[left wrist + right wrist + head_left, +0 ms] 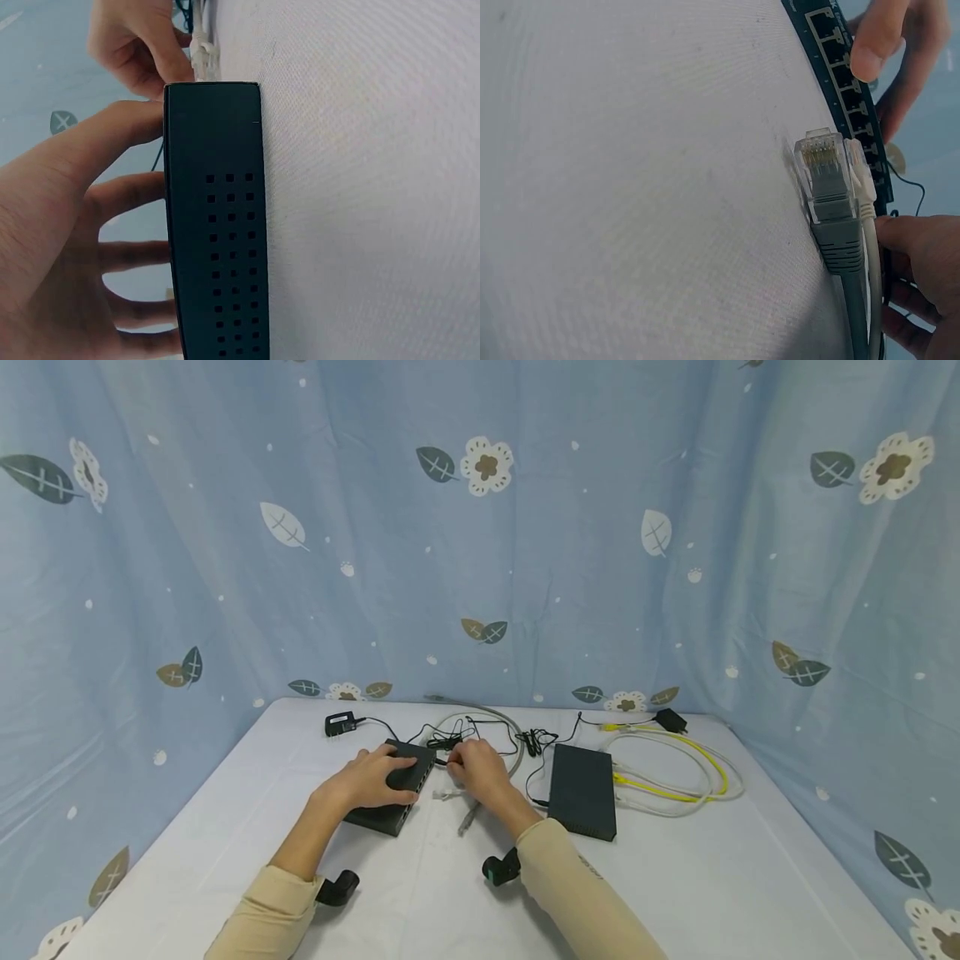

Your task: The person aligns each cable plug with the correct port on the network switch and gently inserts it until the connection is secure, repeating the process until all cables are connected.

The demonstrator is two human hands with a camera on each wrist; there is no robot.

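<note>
A black network switch (382, 818) lies on the left part of the table, its row of ports (851, 97) facing right. My left hand (367, 781) rests on its top with fingers spread; the thumb reaches the port-side edge. At the far end of that side, my right hand (480, 768) pinches a black power plug (441, 762) on a thin cord. Its tip is close to the switch; whether it sits in the socket is hidden. A grey network cable plug (836, 225) and a white network cable plug (861, 180) lie beside the ports.
A second black switch (582, 793) stands to the right, with white and yellow cables (712, 760) looped beside it. Power adapters lie at the back left (341, 723) and back right (671, 721). Bundled black cords (534, 742) lie between the switches. A patterned curtain (480, 568) hangs behind.
</note>
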